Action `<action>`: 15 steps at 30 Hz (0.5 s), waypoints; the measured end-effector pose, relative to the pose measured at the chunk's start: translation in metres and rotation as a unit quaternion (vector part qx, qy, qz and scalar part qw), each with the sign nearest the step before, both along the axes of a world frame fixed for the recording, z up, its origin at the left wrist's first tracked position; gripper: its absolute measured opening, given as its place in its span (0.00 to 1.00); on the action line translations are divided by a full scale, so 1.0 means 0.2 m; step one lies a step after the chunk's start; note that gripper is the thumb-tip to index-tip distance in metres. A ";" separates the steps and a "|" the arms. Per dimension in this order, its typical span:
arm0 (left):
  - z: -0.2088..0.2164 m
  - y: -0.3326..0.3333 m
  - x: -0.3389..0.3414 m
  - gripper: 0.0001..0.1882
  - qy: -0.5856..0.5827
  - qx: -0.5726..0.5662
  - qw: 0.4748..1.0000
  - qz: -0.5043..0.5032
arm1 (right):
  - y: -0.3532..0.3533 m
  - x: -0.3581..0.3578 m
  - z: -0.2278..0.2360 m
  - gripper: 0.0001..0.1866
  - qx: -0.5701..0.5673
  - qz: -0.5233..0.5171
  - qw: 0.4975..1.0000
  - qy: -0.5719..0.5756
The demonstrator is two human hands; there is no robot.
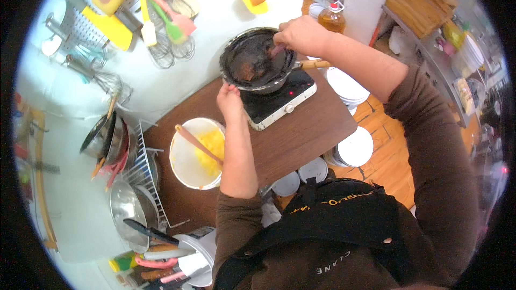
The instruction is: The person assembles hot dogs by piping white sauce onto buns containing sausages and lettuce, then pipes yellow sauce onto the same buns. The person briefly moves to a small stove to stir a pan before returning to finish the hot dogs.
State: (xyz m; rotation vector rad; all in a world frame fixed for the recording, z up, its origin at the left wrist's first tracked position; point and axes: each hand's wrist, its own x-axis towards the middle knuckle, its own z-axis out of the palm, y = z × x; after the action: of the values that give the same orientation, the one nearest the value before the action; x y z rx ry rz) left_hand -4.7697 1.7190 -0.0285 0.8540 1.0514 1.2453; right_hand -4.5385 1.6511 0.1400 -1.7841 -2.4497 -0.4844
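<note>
A dark, crusted pan with a light wooden handle sits on a black-and-white electric cooktop, whose red light glows. Dark, thick stuff with a browner lump coats its inside. My right hand reaches over the far right rim, closed around a reddish-brown stick-like utensil that dips into the pan; its lower end is hard to make out. At the near left side, my left hand pinches the pan's rim. A white bucket with yellow food and a wooden-handled utensil stands beside my left forearm.
The brown table carries the cooktop and bucket. Spatulas and whisks hang on the wall at far left. A white wire rack, stacked pans and a steel bowl line the left. Lidded white tubs stand right, below table level.
</note>
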 end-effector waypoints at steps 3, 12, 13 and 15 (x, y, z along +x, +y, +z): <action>-0.02 0.01 -0.02 0.16 -0.012 0.047 0.999 0.017 | 0.02 0.01 -0.05 0.08 -0.100 -0.064 0.985 0.122; 0.13 -0.43 -0.09 0.18 0.215 0.245 0.942 0.082 | -0.49 0.07 -0.26 0.11 0.233 0.078 0.889 0.386; 0.12 -0.51 -0.11 0.17 0.260 0.250 0.930 0.068 | -0.64 0.09 -0.28 0.07 0.232 0.057 0.896 0.375; 0.03 -0.76 -0.11 0.13 0.342 0.321 0.882 0.034 | -1.02 0.17 -0.41 0.07 0.169 -0.045 0.916 0.362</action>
State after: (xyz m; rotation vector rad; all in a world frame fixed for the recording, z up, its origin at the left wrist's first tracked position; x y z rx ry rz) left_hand -4.7908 1.5675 -0.0225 1.8846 1.2257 1.4098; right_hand -4.5053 1.4473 0.0589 -1.5551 -1.6712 -0.1781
